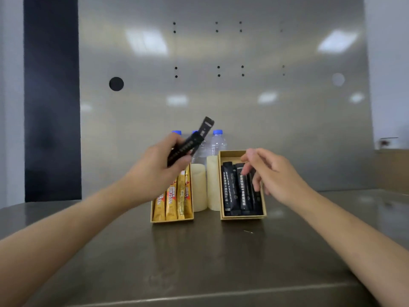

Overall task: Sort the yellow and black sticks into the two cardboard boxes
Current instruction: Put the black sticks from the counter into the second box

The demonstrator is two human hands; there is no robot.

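Stick, black, gripped by left hand at frame centre above yellow-filled box, likely bound for black-filled box; right hand relaxed, empty, over it.

Open tan right cardboard box, flat on its base, packed with black sticks lying side by side lengthwise, white print up. Left of that box and apart from it, matching left cardboard box with yellow sticks in a row, red lettering up. Above and left of the right cardboard box, loose black stick, tilted in the air, pinched in the left hand.
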